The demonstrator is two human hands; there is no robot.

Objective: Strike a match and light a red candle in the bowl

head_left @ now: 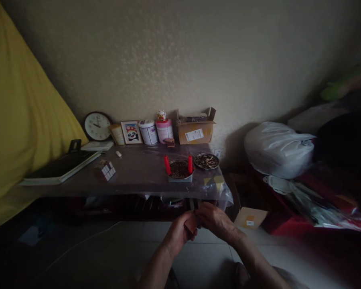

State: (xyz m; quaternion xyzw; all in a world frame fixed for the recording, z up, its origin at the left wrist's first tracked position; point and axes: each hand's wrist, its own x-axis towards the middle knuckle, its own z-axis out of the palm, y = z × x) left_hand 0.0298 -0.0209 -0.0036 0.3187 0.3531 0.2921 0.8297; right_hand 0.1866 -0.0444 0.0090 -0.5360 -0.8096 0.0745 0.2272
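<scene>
In front of the table edge, my left hand (179, 232) is closed around a small reddish-brown matchbox (191, 223). My right hand (214, 218) meets it at the box's far end with fingers bent and pressed together. What those fingers pinch is hidden behind the knuckles. Beyond both hands, on the table, two red candles (189, 164) stand upright in a round bowl (180, 177) of dark, grainy fill. To its right lies a round metal dish (207, 167) with many thin pale sticks like matches.
Along the wall stand a clock (97, 126), a panda picture (132, 133), two tins (148, 132) and an open cardboard box (195, 132). A cube (105, 170) sits left on the plastic-covered table (141, 168). White bags (278, 148) are piled at right.
</scene>
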